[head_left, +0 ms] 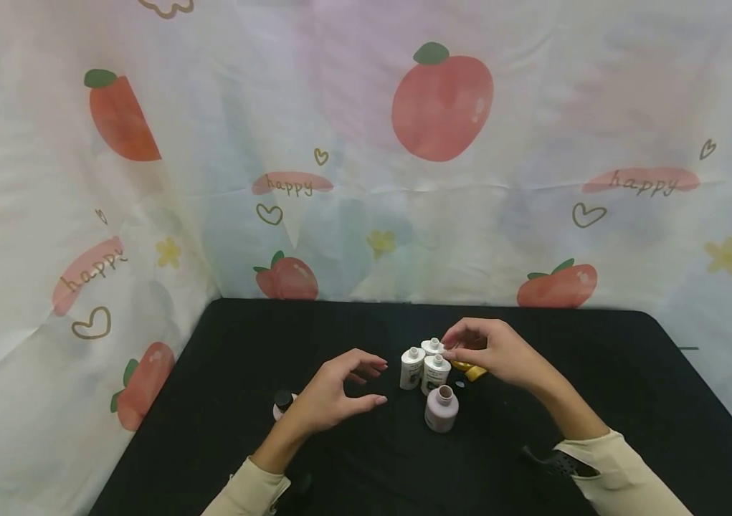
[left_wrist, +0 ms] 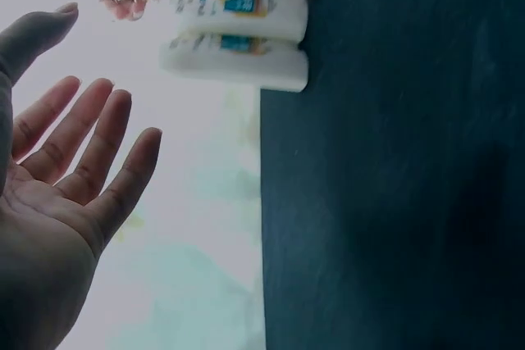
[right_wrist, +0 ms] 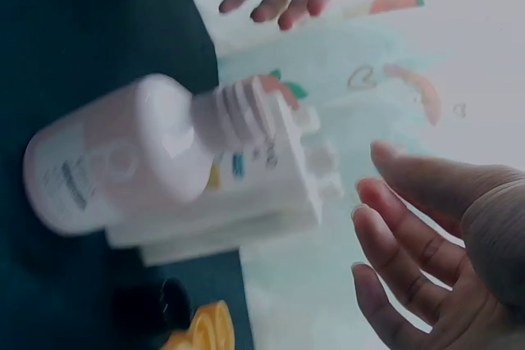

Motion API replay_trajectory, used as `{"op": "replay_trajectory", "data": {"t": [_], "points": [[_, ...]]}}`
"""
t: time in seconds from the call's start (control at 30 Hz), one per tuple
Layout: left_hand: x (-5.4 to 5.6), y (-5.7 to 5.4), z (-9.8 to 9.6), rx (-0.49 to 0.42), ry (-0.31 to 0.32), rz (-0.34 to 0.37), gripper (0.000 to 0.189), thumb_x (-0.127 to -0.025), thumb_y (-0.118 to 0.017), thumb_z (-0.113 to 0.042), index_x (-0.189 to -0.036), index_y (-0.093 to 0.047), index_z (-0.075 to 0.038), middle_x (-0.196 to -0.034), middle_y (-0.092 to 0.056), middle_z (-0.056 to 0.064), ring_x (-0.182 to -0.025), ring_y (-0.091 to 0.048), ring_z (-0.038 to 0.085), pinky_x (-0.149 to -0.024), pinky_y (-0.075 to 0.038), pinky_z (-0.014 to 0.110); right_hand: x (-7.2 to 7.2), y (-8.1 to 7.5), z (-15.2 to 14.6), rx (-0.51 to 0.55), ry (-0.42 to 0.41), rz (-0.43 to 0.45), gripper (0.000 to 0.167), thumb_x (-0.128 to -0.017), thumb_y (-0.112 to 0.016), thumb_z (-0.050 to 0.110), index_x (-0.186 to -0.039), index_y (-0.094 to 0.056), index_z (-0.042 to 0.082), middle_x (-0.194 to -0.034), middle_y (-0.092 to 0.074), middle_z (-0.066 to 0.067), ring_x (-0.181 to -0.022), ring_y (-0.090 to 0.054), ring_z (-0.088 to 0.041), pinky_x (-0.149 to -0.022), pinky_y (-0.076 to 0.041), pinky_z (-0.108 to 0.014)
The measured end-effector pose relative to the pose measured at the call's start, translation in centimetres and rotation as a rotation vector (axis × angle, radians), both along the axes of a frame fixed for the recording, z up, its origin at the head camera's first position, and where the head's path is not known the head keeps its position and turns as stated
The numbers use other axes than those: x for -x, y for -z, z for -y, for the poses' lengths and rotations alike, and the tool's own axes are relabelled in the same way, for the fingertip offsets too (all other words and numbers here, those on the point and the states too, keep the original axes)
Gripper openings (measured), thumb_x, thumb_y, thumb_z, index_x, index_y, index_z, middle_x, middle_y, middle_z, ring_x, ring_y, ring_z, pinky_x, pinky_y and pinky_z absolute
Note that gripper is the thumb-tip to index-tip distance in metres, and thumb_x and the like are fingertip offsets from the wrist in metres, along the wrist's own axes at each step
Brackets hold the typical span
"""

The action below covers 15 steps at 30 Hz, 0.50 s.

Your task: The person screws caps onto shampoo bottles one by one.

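Three bottles (head_left: 435, 375) stand clustered on the table (head_left: 366, 466), just behind a fourth bottle (head_left: 441, 413)

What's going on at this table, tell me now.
A person has both bare hands around a small group of bottles standing on a black table. The left hand is to their left, fingers apart and holding nothing. The right hand is close to the tops of the three white bottles, also with nothing in its grip. An uncapped pink bottle stands in front of them, and a yellow object lies to the right.
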State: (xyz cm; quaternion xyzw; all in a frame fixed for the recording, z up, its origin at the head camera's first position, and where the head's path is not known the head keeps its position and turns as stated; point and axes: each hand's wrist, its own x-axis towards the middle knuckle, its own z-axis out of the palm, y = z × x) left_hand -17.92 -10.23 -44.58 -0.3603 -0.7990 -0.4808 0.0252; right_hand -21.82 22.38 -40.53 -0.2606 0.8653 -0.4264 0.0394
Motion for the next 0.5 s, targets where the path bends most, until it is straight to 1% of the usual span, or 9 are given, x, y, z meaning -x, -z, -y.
{"op": "replay_trajectory", "data": {"t": [0.13, 0.23, 0.37, 0.47, 0.5], "points": [[-0.1, 0.6, -0.9, 0.01, 0.014, 0.03, 0.046, -0.088, -0.082, -0.02, -0.129, -0.062, -0.014, -0.124, -0.066, 0.004, -0.107, -0.067, 0.022, -0.089, -0.057, 0.039, 0.3, 1.0, -1.2, -0.019, 0.01, -0.002, 0.019, -0.093, -0.076, 0.017, -0.111, -0.072, 0.011, -0.1, -0.071, 0.0, -0.086, -0.068, -0.02, -0.073, -0.057, -0.028], [-0.2, 1.1, -1.6, 0.017, 0.03, 0.043, 0.047, -0.088, -0.082, -0.022, -0.13, -0.062, -0.013, -0.124, -0.065, 0.005, -0.108, -0.066, 0.022, -0.09, -0.057, 0.038, 0.5, 1.9, -1.9, -0.037, 0.01, 0.0, 0.02, -0.094, -0.075, 0.016, -0.112, -0.071, 0.008, -0.104, -0.071, -0.006, -0.088, -0.067, -0.014, -0.075, -0.057, -0.028], [-0.3, 1.5, -2.4, 0.022, 0.049, 0.034, 0.049, -0.089, -0.081, -0.022, -0.131, -0.061, -0.009, -0.124, -0.064, 0.01, -0.111, -0.065, 0.025, -0.091, -0.056, 0.035, 0.6, 2.9, -2.7, -0.048, -0.001, 0.007, 0.022, -0.094, -0.074, 0.015, -0.114, -0.07, 0.006, -0.108, -0.07, -0.013, -0.09, -0.066, -0.013, -0.08, -0.057, -0.031], [-0.4, 1.8, -3.0, 0.02, 0.056, 0.025, 0.049, -0.089, -0.081, -0.021, -0.133, -0.06, -0.011, -0.125, -0.064, 0.011, -0.114, -0.064, 0.028, -0.092, -0.056, 0.032, 0.6, 3.5, -3.2, -0.064, -0.007, 0.008, 0.026, -0.093, -0.076, 0.016, -0.116, -0.069, 0.006, -0.109, -0.07, -0.012, -0.093, -0.066, -0.013, -0.084, -0.057, -0.032], [-0.4, 1.9, -3.1, 0.023, 0.057, 0.025, 0.05, -0.089, -0.081, -0.021, -0.133, -0.059, -0.011, -0.125, -0.064, 0.011, -0.115, -0.064, 0.029, -0.092, -0.056, 0.031, 0.7, 3.6, -3.3, -0.069, -0.012, 0.009, 0.028, -0.092, -0.076, 0.017, -0.117, -0.069, 0.006, -0.109, -0.07, -0.012, -0.094, -0.066, -0.015, -0.085, -0.057, -0.034]]}}
